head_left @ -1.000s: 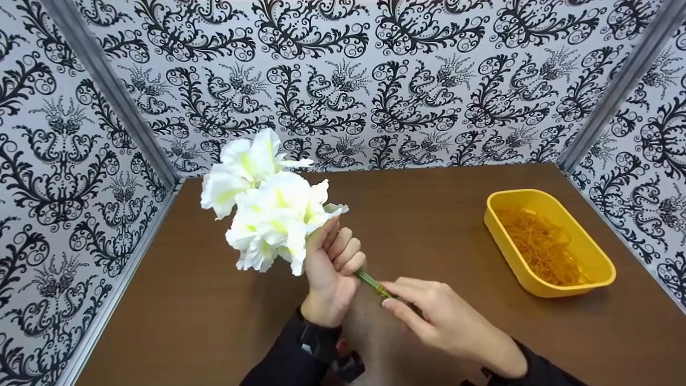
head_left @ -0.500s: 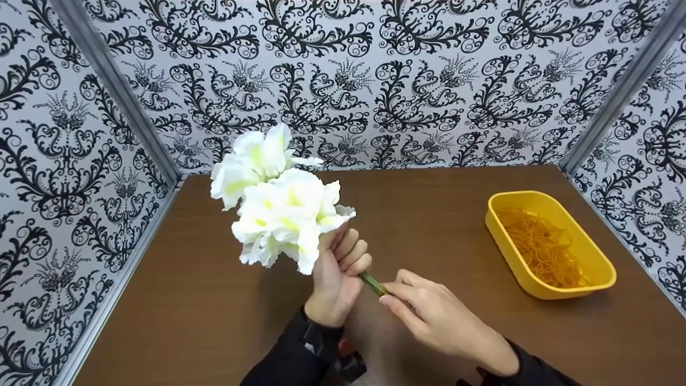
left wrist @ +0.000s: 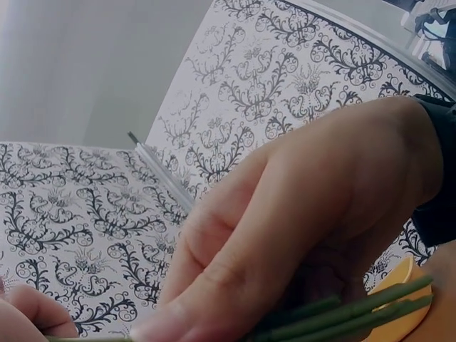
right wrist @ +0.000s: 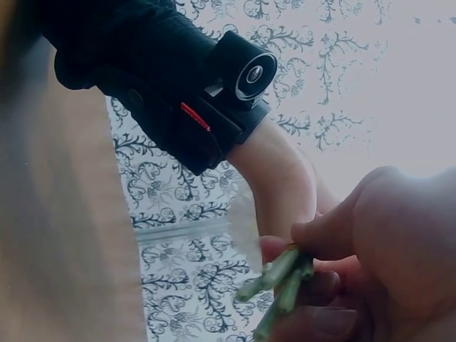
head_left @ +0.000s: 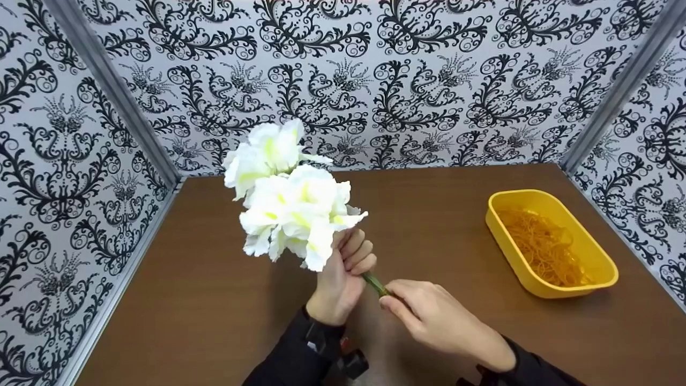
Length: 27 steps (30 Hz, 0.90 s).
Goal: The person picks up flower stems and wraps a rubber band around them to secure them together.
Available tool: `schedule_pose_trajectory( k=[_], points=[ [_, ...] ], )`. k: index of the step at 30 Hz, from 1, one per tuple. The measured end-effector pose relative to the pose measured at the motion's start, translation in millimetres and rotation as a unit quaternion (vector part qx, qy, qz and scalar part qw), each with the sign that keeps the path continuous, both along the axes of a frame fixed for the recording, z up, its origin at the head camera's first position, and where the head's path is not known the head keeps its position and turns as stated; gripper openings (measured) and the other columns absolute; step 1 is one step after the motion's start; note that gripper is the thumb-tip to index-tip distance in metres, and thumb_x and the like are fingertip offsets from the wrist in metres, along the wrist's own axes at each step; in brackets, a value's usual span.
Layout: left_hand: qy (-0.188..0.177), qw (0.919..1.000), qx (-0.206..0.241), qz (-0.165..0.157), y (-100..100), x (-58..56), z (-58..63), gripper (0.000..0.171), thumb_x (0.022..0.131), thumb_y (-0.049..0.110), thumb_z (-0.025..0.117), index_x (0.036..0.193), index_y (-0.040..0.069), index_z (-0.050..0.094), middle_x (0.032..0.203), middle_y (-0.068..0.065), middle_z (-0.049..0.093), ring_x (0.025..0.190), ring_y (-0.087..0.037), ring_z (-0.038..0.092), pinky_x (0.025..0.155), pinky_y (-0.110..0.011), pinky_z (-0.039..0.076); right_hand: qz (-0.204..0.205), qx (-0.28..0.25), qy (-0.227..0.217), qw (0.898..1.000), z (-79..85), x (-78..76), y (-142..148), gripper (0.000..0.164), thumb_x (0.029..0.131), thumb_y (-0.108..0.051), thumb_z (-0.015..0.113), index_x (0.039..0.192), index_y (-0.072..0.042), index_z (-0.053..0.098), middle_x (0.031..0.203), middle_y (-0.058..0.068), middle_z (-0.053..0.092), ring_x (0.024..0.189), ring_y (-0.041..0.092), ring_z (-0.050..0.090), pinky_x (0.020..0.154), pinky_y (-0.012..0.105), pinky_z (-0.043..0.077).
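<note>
A bunch of white artificial flowers [head_left: 295, 203] with yellow-green centres leans up to the left above the table in the head view. My left hand [head_left: 345, 273] grips its stems just below the blooms, fingers curled round them. Lower down, my right hand [head_left: 434, 316] pinches the stems [head_left: 375, 283] between thumb and fingers. Several green cut stem ends [right wrist: 281, 281] stick out past the right hand's fingers in the right wrist view. The left wrist view shows the right hand [left wrist: 285, 221] over the green stems [left wrist: 349, 313]. Part of the stems is hidden inside both hands.
A yellow plastic tub [head_left: 498, 225] holding a tangle of rubber bands [head_left: 541, 246] stands on the right of the brown table [head_left: 214, 321]. Patterned black-and-white panels [head_left: 343, 80] wall in the back and sides. A black wrist camera [right wrist: 253, 75] sits on the left wrist.
The flowers and left hand have shifted a little to the right, the blooms tipping more upright. The right hand has slid its pinch slightly, covering the yellowish band that showed on the stems earlier.
</note>
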State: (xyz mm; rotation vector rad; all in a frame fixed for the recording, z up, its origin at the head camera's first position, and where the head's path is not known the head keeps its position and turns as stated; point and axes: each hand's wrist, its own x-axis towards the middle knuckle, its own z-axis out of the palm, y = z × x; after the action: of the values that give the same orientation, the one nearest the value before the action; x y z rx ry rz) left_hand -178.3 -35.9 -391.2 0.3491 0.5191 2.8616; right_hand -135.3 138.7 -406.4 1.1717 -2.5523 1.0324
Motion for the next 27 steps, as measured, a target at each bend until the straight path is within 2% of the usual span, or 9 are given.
schedule_pose_trajectory(
  k=[6, 11, 15, 18, 20, 21, 23, 25, 27],
  points=[
    [-0.011, 0.9987, -0.049, 0.013, -1.6, -4.7, 3.1, 0.042, 0.101, 0.007, 0.039, 0.062, 0.019, 0.031, 0.054, 0.009, 0.024, 0.043, -0.002, 0.026, 0.044, -0.014, 0.019, 0.011, -0.026, -0.021, 0.999, -2.2, -2.3, 0.2, 0.015, 0.106, -0.022, 0.057, 0.091, -0.020, 0.058, 0.074, -0.014, 0.045, 0.062, 0.000, 0.041, 0.054, 0.017, 0.035],
    [-0.004, 0.9942, -0.107, 0.008, -4.3, -7.6, 5.5, 0.040, 0.100, 0.010, 0.052, 0.065, 0.019, 0.035, 0.055, 0.009, 0.030, 0.046, -0.003, 0.032, 0.047, -0.016, 0.027, 0.015, -0.047, -0.014, 0.999, -4.4, -4.4, 0.3, 0.013, 0.105, -0.017, 0.057, 0.092, -0.017, 0.059, 0.075, -0.013, 0.047, 0.063, 0.000, 0.043, 0.055, 0.018, 0.037],
    [0.036, 0.9849, -0.169, 0.011, -6.3, -9.0, 7.4, 0.036, 0.096, 0.017, 0.065, 0.070, 0.018, 0.039, 0.062, 0.006, 0.034, 0.056, -0.008, 0.037, 0.058, -0.022, 0.038, 0.006, -0.072, -0.015, 0.997, -5.7, -6.4, -0.2, 0.014, 0.105, -0.014, 0.057, 0.091, -0.014, 0.061, 0.076, -0.013, 0.049, 0.064, 0.000, 0.044, 0.055, 0.018, 0.038],
    [0.071, 0.9709, -0.228, 0.023, -7.0, -8.4, 8.3, 0.028, 0.097, 0.019, 0.066, 0.078, 0.014, 0.046, 0.068, 0.001, 0.042, 0.068, -0.016, 0.049, 0.072, -0.031, 0.046, -0.003, -0.096, -0.034, 0.995, -6.7, -7.3, -0.2, 0.014, 0.105, -0.012, 0.056, 0.093, -0.014, 0.062, 0.076, -0.012, 0.048, 0.063, 0.001, 0.043, 0.054, 0.020, 0.038],
    [0.088, 0.9578, -0.272, 0.033, -7.6, -7.3, 9.1, 0.014, 0.099, 0.019, 0.064, 0.090, 0.011, 0.055, 0.074, -0.003, 0.052, 0.079, -0.022, 0.056, 0.084, -0.037, 0.048, -0.011, -0.114, -0.057, 0.992, -6.9, -8.1, 0.0, 0.014, 0.106, -0.013, 0.055, 0.094, -0.014, 0.063, 0.075, -0.011, 0.048, 0.061, 0.001, 0.043, 0.053, 0.020, 0.038],
    [0.098, 0.9484, -0.299, 0.037, -7.8, -7.0, 9.6, 0.012, 0.100, 0.020, 0.063, 0.097, 0.009, 0.058, 0.078, -0.005, 0.057, 0.085, -0.023, 0.059, 0.089, -0.038, 0.047, -0.017, -0.122, -0.070, 0.990, -6.9, -8.6, 0.2, 0.014, 0.106, -0.014, 0.054, 0.095, -0.013, 0.064, 0.075, -0.010, 0.048, 0.061, 0.002, 0.043, 0.053, 0.021, 0.039],
    [0.117, 0.9240, -0.361, 0.043, -9.0, -6.5, 9.7, 0.019, 0.102, 0.022, 0.060, 0.113, 0.007, 0.060, 0.092, -0.008, 0.066, 0.098, -0.025, 0.061, 0.098, -0.039, 0.043, -0.030, -0.141, -0.103, 0.984, -6.6, -10.0, 0.6, 0.014, 0.107, -0.016, 0.053, 0.098, -0.013, 0.064, 0.073, -0.009, 0.047, 0.060, 0.003, 0.042, 0.053, 0.022, 0.039],
    [0.149, 0.8897, -0.428, 0.052, -10.3, -7.0, 8.8, 0.027, 0.105, 0.025, 0.056, 0.124, 0.006, 0.059, 0.105, -0.008, 0.070, 0.111, -0.023, 0.060, 0.105, -0.040, 0.039, -0.043, -0.153, -0.129, 0.979, -7.0, -12.0, 0.7, 0.015, 0.107, -0.017, 0.053, 0.101, -0.011, 0.065, 0.073, -0.007, 0.048, 0.060, 0.005, 0.043, 0.055, 0.023, 0.040],
    [0.191, 0.8449, -0.495, 0.067, -11.2, -9.3, 6.0, 0.033, 0.107, 0.025, 0.052, 0.131, 0.004, 0.058, 0.112, -0.007, 0.071, 0.118, -0.020, 0.059, 0.108, -0.040, 0.038, -0.051, -0.160, -0.151, 0.974, -8.5, -14.2, 0.6, 0.017, 0.107, -0.017, 0.052, 0.103, -0.007, 0.065, 0.075, -0.004, 0.050, 0.063, 0.008, 0.046, 0.058, 0.024, 0.041]
  ],
)
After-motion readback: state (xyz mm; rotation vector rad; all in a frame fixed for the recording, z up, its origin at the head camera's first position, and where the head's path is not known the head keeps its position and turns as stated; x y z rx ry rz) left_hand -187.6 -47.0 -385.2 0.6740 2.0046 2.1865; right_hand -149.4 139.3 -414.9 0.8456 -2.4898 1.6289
